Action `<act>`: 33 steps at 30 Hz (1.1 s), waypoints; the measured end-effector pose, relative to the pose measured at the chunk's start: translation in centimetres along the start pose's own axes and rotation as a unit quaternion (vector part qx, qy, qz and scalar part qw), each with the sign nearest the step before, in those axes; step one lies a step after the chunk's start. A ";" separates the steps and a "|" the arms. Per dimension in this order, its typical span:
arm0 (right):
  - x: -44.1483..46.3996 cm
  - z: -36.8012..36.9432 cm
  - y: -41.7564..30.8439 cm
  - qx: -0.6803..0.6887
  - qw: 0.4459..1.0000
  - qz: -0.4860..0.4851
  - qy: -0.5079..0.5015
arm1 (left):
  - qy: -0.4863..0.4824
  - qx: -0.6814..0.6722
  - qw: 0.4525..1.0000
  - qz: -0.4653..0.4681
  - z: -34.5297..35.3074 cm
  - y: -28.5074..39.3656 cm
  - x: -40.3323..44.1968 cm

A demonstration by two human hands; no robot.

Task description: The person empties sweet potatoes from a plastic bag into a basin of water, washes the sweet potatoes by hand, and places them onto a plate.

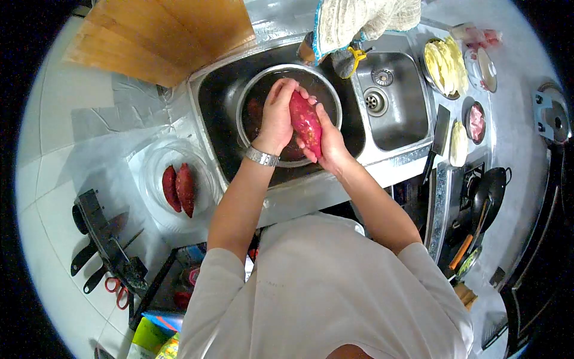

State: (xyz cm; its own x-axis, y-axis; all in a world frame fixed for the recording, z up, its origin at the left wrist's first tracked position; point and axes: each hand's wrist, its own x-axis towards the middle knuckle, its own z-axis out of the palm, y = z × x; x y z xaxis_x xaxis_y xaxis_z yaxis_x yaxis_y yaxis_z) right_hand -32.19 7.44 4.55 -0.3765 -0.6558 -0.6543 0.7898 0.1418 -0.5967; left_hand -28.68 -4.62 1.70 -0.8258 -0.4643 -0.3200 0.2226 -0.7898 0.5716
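Observation:
A wet, red-skinned sweet potato (305, 119) is held between both hands over a round metal basin (241, 122) in the larger sink. My left hand (278, 115), with a silver watch (262, 157) at its wrist, closes on the sweet potato's left side. From the right and below, my right hand (329, 137) wraps round it. The basin contains water, and dim reddish shapes show in it, too dark to name for sure. Two more sweet potatoes (186, 188) lie in a clear bowl (147, 179) left of the sink.
A wooden board (161, 36) stands behind the sink's left side. Cloth gloves (371, 18) hang at the back. To the right are a small sink (403, 113), a cleaver (440, 131), cabbage leaves (445, 66) and a wok (490, 197). Knives and scissors (118, 292) hang lower left.

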 end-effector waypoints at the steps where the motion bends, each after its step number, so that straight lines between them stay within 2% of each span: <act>1: 0.7 -0.8 0.5 -0.037 0.999 -0.015 0.019 | 0.047 0.022 0.999 0.006 0.4 -0.1 -0.4; 2: 1.0 -0.9 0.3 -0.038 0.999 -0.016 0.016 | 0.094 0.044 0.994 0.013 0.6 0.0 -0.7; 4: 0.9 -1.0 0.3 -0.189 0.978 -0.038 0.081 | 0.095 0.072 0.993 0.021 0.1 -0.4 -1.1; 5: 0.5 -0.5 -0.2 -0.221 0.968 -0.079 0.088 | 0.106 0.124 0.986 0.044 0.0 -0.6 -1.1; 6: 0.9 -0.9 -0.1 -0.223 0.968 -0.078 0.088 | 0.119 0.177 0.975 0.068 -0.1 -0.9 -1.2; 7: 1.7 -1.6 0.1 -0.439 0.858 -0.228 0.140 | 0.122 0.196 0.970 0.080 -0.1 -1.2 -1.4; 8: 1.7 -1.4 -0.1 -0.617 0.676 -0.359 0.181 | 0.122 0.196 0.970 0.079 -0.3 -1.9 -1.7; 10: 1.2 -1.2 -0.7 -0.646 0.664 -0.334 0.173 | 0.188 0.218 0.954 0.083 -0.4 -3.1 -2.0; 12: 0.7 -1.0 -0.8 -0.649 0.682 -0.304 0.146 | 0.192 0.176 0.964 0.054 0.0 -2.1 -2.7; 13: 0.7 -1.5 0.2 -0.578 0.720 -0.364 0.124 | 0.133 0.106 0.985 0.029 -0.1 -1.4 -3.0; 14: 0.4 -1.1 0.5 -0.579 0.719 -0.364 0.121 | 0.072 0.036 0.997 0.005 0.0 -0.9 -3.2; 15: 0.1 -0.5 1.1 -0.420 0.857 -0.290 0.070 | 0.081 0.062 0.995 0.016 0.2 -0.8 -3.3; 16: -0.3 -0.1 1.5 -0.239 0.950 -0.201 0.016 | 0.081 0.062 0.995 0.018 0.3 -0.4 -3.2; 17: -0.7 0.0 1.6 -0.179 0.977 -0.112 -0.004 | 0.077 0.028 0.997 0.003 0.3 0.0 -3.2; 18: -0.9 0.1 1.4 -0.178 0.978 -0.113 -0.004 | 0.072 -0.006 0.997 -0.013 0.3 0.2 -3.1; 20: -1.6 0.2 0.7 -0.058 0.994 -0.023 -0.091 | 0.062 -0.015 0.998 -0.026 -0.1 0.5 -2.8; 21: -2.0 0.2 0.1 0.006 0.992 0.044 -0.118 | 0.022 -0.026 0.999 -0.037 -0.2 0.9 -2.7; 22: -2.1 0.0 0.1 0.006 0.992 0.045 -0.117 | -0.018 -0.037 0.998 -0.049 -0.4 1.2 -2.6; 24: -2.2 -0.1 0.0 0.057 0.980 0.079 -0.174 | -0.020 -0.012 0.999 -0.049 -1.2 1.3 -2.1; 26: -2.6 0.3 -0.3 0.076 0.976 0.087 -0.185 | -0.050 0.037 0.997 -0.049 -1.6 1.6 -2.0; 27: -2.6 0.6 -0.3 0.014 0.990 0.064 -0.129 | -0.051 0.037 0.997 -0.050 -1.3 1.7 -2.1; 28: -2.7 0.7 -0.2 -0.045 0.996 0.041 -0.070 | -0.001 0.071 0.997 -0.035 -1.1 1.5 -2.4; 29: -2.5 0.5 -0.1 -0.044 0.996 0.038 -0.069 | 0.047 0.105 0.993 -0.018 -0.7 1.5 -2.6; 30: -2.0 0.1 0.1 -0.122 0.992 0.009 -0.030 | 0.045 0.107 0.993 -0.018 -0.4 1.1 -2.7; 31: -1.7 -0.2 0.2 -0.199 0.980 -0.019 0.010 | 0.072 0.145 0.987 0.022 -0.3 0.5 -2.9; 32: -1.6 -0.1 0.0 -0.198 0.980 -0.020 0.011 | 0.098 0.182 0.976 0.063 0.0 0.2 -3.1; 33: -1.8 0.1 -0.2 -0.219 0.974 -0.035 0.036 | 0.084 0.201 0.973 0.071 0.4 0.1 -3.7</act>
State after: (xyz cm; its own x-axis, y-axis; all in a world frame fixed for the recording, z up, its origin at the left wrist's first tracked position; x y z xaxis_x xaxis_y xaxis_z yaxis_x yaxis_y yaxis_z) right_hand -31.64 8.51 5.90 -0.4670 -0.6235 -0.6270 0.4843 0.4130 -0.7713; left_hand -25.82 -2.82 3.19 -0.6977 -0.6434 -0.3151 0.0801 -0.5072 0.8581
